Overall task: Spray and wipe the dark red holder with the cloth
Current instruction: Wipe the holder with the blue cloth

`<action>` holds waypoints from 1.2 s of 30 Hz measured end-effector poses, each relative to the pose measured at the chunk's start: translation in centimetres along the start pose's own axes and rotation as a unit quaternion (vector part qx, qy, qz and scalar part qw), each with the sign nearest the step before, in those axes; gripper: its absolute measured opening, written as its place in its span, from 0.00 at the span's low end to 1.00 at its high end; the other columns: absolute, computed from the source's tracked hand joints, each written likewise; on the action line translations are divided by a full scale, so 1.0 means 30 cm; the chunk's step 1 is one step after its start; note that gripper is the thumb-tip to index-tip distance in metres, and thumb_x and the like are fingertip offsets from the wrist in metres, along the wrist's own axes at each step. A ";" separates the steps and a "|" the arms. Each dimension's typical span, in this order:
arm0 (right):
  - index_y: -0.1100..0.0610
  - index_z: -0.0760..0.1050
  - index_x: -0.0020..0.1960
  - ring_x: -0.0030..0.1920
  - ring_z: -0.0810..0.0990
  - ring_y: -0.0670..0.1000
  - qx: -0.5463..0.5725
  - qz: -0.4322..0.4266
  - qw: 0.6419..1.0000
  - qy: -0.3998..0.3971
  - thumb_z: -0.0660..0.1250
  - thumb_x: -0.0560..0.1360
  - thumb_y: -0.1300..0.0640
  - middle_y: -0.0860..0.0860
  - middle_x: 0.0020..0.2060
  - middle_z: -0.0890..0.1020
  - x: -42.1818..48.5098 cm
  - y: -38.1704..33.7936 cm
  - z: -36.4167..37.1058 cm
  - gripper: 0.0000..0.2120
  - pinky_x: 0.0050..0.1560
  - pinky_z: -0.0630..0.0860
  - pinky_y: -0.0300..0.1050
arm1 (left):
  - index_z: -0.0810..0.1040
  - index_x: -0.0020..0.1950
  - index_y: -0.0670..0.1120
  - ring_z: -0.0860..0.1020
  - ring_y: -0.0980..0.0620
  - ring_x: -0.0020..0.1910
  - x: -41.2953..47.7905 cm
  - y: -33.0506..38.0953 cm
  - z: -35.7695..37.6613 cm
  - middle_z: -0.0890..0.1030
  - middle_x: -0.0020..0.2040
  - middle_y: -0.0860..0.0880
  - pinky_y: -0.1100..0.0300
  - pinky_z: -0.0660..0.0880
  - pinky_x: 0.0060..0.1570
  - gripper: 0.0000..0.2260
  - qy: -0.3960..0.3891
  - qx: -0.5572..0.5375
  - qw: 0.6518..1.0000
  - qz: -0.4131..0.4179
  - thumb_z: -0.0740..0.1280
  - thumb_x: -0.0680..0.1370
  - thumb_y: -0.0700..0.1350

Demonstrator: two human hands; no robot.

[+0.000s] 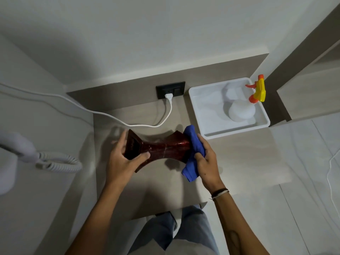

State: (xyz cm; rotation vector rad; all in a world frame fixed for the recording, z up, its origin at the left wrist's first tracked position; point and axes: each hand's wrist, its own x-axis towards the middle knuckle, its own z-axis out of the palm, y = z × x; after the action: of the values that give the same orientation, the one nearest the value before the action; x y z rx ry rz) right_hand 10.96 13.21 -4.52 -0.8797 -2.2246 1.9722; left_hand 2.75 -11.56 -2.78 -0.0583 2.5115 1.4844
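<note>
Head view:
Left hand (127,155): fingers clasped round one flared end of the glossy dark red hourglass-shaped holder (161,149), held sideways above the pale wooden tabletop (165,184).
Right hand (204,161): fingers bunched on the soft blue cloth (193,153), pressed against the opposite end (partly hidden).
White plastic tray (206,133): holds a translucent spray bottle (241,109).

A white cord (147,124) ran from the wall socket (170,90) across the table (230,155); a corded handset (17,150) lay left.
</note>
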 end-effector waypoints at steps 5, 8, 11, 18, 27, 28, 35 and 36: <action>0.62 0.65 0.83 0.77 0.72 0.51 0.024 0.018 0.999 0.020 0.56 0.78 0.79 0.56 0.79 0.73 0.018 -0.013 0.057 0.35 0.83 0.68 0.49 | 0.56 0.73 0.85 0.75 0.52 0.74 0.001 -0.007 -0.013 0.73 0.78 0.54 0.55 0.72 0.65 0.39 -0.090 0.041 0.994 -0.052 0.72 0.67 0.77; 0.62 0.62 0.84 0.78 0.70 0.48 -0.001 -0.009 1.000 0.013 0.56 0.78 0.79 0.56 0.81 0.70 0.035 -0.013 0.070 0.36 0.81 0.65 0.35 | 0.54 0.76 0.83 0.73 0.60 0.74 -0.009 -0.030 -0.038 0.67 0.79 0.62 0.54 0.72 0.72 0.55 -0.158 0.053 0.986 -0.013 0.85 0.58 0.69; 0.64 0.61 0.84 0.83 0.66 0.53 -0.045 -0.059 0.997 0.003 0.57 0.77 0.81 0.58 0.83 0.66 0.023 -0.021 0.084 0.37 0.86 0.61 0.52 | 0.62 0.69 0.83 0.72 0.75 0.65 -0.008 -0.029 -0.042 0.70 0.67 0.78 0.75 0.71 0.61 0.49 -0.134 0.093 0.984 0.069 0.85 0.57 0.59; 0.61 0.51 0.87 0.89 0.51 0.57 -0.192 -0.274 0.935 -0.115 0.62 0.76 0.77 0.58 0.88 0.52 -0.124 -0.099 0.185 0.43 0.89 0.52 0.58 | 0.75 0.70 0.54 0.77 0.67 0.62 -0.006 0.011 0.002 0.76 0.63 0.65 0.72 0.72 0.59 0.40 -0.064 0.100 0.985 0.121 0.80 0.58 0.52; 0.61 0.43 0.87 0.88 0.40 0.59 -0.394 -0.228 0.877 -0.156 0.61 0.80 0.77 0.56 0.87 0.41 -0.004 0.025 0.108 0.43 0.88 0.52 0.57 | 0.75 0.73 0.49 0.78 0.55 0.59 -0.052 -0.021 0.007 0.73 0.63 0.61 0.66 0.74 0.59 0.46 -0.034 0.151 0.982 0.105 0.78 0.55 0.55; 0.60 0.41 0.87 0.88 0.38 0.58 -0.404 -0.201 0.880 -0.146 0.62 0.81 0.75 0.55 0.87 0.40 0.020 0.032 0.081 0.43 0.88 0.52 0.56 | 0.75 0.73 0.53 0.77 0.57 0.58 -0.055 -0.009 0.010 0.72 0.62 0.65 0.71 0.72 0.58 0.45 -0.033 0.151 0.982 0.111 0.77 0.55 0.56; 0.52 0.35 0.88 0.88 0.36 0.52 -0.245 -0.245 0.912 -0.221 0.62 0.76 0.73 0.48 0.88 0.37 -0.129 -0.005 0.211 0.52 0.87 0.39 0.40 | 0.76 0.70 0.54 0.81 0.52 0.57 -0.010 0.035 0.039 0.77 0.62 0.57 0.51 0.81 0.56 0.42 -0.035 0.173 0.976 0.127 0.79 0.56 0.57; 0.51 0.34 0.87 0.88 0.37 0.51 -0.247 -0.265 0.907 -0.214 0.62 0.75 0.74 0.48 0.88 0.37 -0.124 0.011 0.205 0.53 0.86 0.38 0.38 | 0.75 0.70 0.53 0.80 0.52 0.57 -0.012 0.034 0.036 0.76 0.62 0.57 0.52 0.81 0.56 0.42 -0.032 0.177 0.975 0.128 0.79 0.56 0.57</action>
State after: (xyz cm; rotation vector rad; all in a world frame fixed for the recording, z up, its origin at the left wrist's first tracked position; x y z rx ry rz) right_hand 11.78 6.06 -4.76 0.2046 -2.8553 1.4620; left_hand 3.14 -10.16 -2.33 0.3793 2.7688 1.0692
